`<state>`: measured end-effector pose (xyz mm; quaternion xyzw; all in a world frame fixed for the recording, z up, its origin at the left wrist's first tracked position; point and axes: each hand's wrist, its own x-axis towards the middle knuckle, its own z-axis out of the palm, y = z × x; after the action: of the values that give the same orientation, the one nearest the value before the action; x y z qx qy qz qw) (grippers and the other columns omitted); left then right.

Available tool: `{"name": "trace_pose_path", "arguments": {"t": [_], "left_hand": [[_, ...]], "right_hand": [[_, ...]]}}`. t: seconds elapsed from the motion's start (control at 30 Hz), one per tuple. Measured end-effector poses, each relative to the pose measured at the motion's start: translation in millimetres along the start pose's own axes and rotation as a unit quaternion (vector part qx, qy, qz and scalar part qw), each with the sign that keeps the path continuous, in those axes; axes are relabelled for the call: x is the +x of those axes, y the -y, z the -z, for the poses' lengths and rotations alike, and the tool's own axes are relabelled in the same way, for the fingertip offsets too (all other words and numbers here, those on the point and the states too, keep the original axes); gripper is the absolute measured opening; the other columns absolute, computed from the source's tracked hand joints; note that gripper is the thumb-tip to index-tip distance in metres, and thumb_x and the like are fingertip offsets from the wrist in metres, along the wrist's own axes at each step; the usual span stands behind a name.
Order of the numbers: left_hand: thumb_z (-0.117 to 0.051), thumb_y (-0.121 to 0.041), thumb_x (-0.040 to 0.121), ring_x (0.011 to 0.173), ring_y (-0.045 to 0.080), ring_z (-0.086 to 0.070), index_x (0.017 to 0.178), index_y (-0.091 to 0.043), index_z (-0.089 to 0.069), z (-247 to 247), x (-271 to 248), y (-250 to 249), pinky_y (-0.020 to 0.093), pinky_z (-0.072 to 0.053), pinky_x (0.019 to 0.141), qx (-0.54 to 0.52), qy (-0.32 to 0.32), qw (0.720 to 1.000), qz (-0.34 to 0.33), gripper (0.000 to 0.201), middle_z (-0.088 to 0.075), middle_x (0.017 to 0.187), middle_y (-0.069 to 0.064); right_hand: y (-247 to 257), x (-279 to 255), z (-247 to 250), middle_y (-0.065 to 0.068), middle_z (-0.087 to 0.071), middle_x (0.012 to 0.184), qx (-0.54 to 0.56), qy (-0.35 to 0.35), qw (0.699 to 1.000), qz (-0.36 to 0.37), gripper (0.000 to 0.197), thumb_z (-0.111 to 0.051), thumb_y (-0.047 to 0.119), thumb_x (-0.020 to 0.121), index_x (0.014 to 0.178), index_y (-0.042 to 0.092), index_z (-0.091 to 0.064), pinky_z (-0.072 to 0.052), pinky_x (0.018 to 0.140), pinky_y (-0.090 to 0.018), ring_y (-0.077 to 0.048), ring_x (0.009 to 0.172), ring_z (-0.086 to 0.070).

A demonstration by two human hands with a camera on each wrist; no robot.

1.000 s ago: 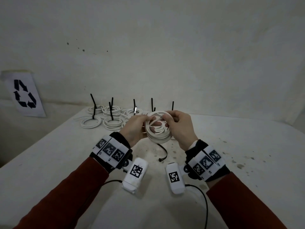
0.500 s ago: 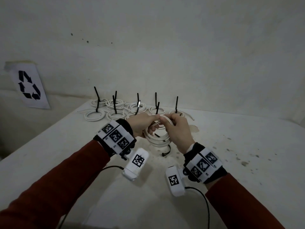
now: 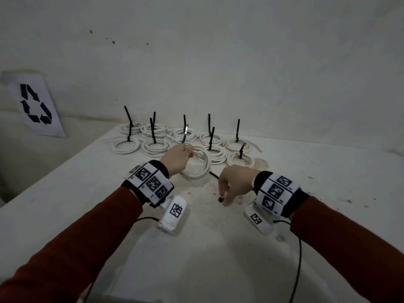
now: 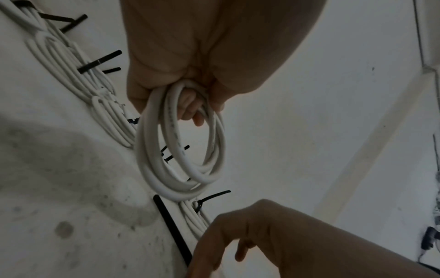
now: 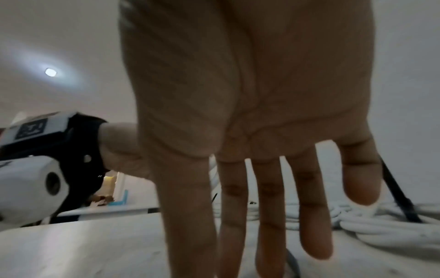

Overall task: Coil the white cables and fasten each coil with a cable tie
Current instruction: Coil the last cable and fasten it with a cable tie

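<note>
the coil (image 3: pixel 197 165) sits at the centre of the head view, untied, its lower edge on the table (image 3: pixel 218 248) and its top gripped in your left hand (image 3: pixel 178 159). the left wrist view shows that hand's fingers (image 4: pixel 190 111) curled through the loops of the coil (image 4: pixel 183 150), clenched round the strands.

just right of the coil a loose black tie (image 3: pixel 215 176) lies flat on the table, running down and right under your right hand (image 3: pixel 235 183). that hand's fingers point down, straight and spread, holding nothing; in the right wrist view the fingertips (image 5: pixel 269 235) reach the table surface. the tie's head (image 3: pixel 220 199) shows by your fingertips, but you cannot tell whether they touch it.

behind the coil, across the middle of the head view, lie the tied coils (image 3: pixel 153 146) in two rows, black tie tails sticking up from them. a sheet with a recycling sign (image 3: pixel 36 104) hangs on the wall at left.
</note>
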<state>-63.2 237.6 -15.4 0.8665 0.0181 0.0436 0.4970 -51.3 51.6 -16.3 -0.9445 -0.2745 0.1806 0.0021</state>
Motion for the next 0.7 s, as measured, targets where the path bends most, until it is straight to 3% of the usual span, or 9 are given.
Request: {"name": "trace_pose_path", "arguments": {"t": [0.07,0.13,0.27,0.33,0.43,0.5,0.57,0.63,0.7], "left_hand": [[-0.034,-0.028,0.101,0.071,0.02,-0.047,0.074,-0.018,-0.048,-0.2,4.3,0.4,0.035,-0.04,0.072,0.021,-0.008,1.0,-0.021,0.032,-0.056,0.092,0.01],[-0.034,-0.03,0.101,0.08,0.022,-0.05,0.081,-0.014,-0.049,-0.5,7.5,0.8,0.037,-0.041,0.078,0.035,-0.021,0.999,-0.035,0.03,-0.058,0.092,0.007],[-0.032,-0.027,0.102,0.078,0.019,-0.044,0.097,-0.003,-0.055,-0.2,17.6,2.4,0.032,-0.036,0.076,0.002,-0.037,0.998,-0.046,0.034,-0.046,0.073,-0.004],[-0.032,-0.026,0.102,0.08,0.022,-0.046,0.09,-0.008,-0.054,1.8,24.6,3.3,0.031,-0.036,0.075,-0.003,-0.042,0.998,-0.049,0.031,-0.051,0.079,0.001],[-0.033,-0.025,0.102,0.081,0.035,-0.051,0.094,-0.003,-0.056,3.2,33.8,2.8,0.032,-0.036,0.071,0.016,-0.067,0.995,-0.073,0.033,-0.055,0.08,0.012],[-0.036,-0.023,0.102,0.069,0.025,-0.047,0.084,-0.003,-0.055,1.1,36.8,0.1,0.028,-0.03,0.066,0.045,-0.091,0.99,-0.095,0.032,-0.047,0.068,0.002],[-0.039,-0.021,0.101,0.065,0.016,-0.044,0.076,-0.009,-0.052,-2.9,41.0,-1.7,0.026,-0.028,0.065,0.044,-0.121,0.985,-0.111,0.031,-0.048,0.068,0.001],[-0.043,-0.021,0.1,0.074,0.017,-0.048,0.091,-0.005,-0.059,-7.7,44.9,-3.8,0.025,-0.03,0.066,0.0,-0.149,0.983,-0.11,0.025,-0.054,0.079,0.005],[-0.047,-0.023,0.098,0.081,0.017,-0.05,0.1,-0.006,-0.056,-12.2,45.6,-6.9,0.025,-0.034,0.07,-0.052,-0.169,0.978,-0.111,0.019,-0.054,0.084,0.001]], "right_hand": [[2.3,4.3,-1.4,0.008,-0.062,0.082,-0.018,0.02,1.0,0.002,0.027,-0.083,0.03,0.072,0.092,0.018,-0.072,-0.048,0.074,-0.03,-0.009,0.076,-0.054],[1.6,7.3,-1.6,0.007,-0.063,0.083,-0.021,0.003,1.0,0.015,0.025,-0.08,0.029,0.075,0.094,0.016,-0.072,-0.043,0.072,-0.026,-0.009,0.076,-0.053],[-11.8,0.8,13.7,0.01,-0.061,0.078,0.076,-0.137,0.986,0.059,0.014,-0.078,0.027,0.079,0.086,0.021,-0.067,-0.038,0.061,-0.009,-0.004,0.071,-0.055],[-21.1,-10.1,29.2,0.006,-0.068,0.075,0.222,-0.217,0.948,0.074,0.014,-0.078,0.021,0.078,0.08,0.02,-0.064,-0.047,0.066,-0.016,-0.006,0.068,-0.062],[-23.0,-35.6,50.2,-0.009,-0.071,0.074,0.46,-0.264,0.839,0.121,0.01,-0.073,0.007,0.08,0.08,0.01,-0.064,-0.056,0.067,-0.03,-0.017,0.066,-0.066],[-18.4,-47.2,57.2,-0.015,-0.07,0.077,0.525,-0.267,0.793,0.153,0.007,-0.07,0.006,0.08,0.082,0.006,-0.063,-0.057,0.067,-0.031,-0.023,0.07,-0.068],[-13.1,-48.5,58.3,-0.018,-0.069,0.079,0.542,-0.261,0.781,0.17,0.005,-0.067,0.004,0.081,0.084,0.004,-0.063,-0.059,0.064,-0.028,-0.028,0.072,-0.068],[-10.1,-38.6,55.4,-0.022,-0.069,0.08,0.533,-0.266,0.786,0.164,0.006,-0.067,0.001,0.082,0.084,0.004,-0.062,-0.058,0.062,-0.026,-0.029,0.073,-0.069],[-8.8,-22.9,48.9,-0.025,-0.069,0.082,0.512,-0.288,0.795,0.15,0.008,-0.069,0.0,0.082,0.082,0.004,-0.062,-0.058,0.063,-0.026,-0.029,0.073,-0.07]]}}
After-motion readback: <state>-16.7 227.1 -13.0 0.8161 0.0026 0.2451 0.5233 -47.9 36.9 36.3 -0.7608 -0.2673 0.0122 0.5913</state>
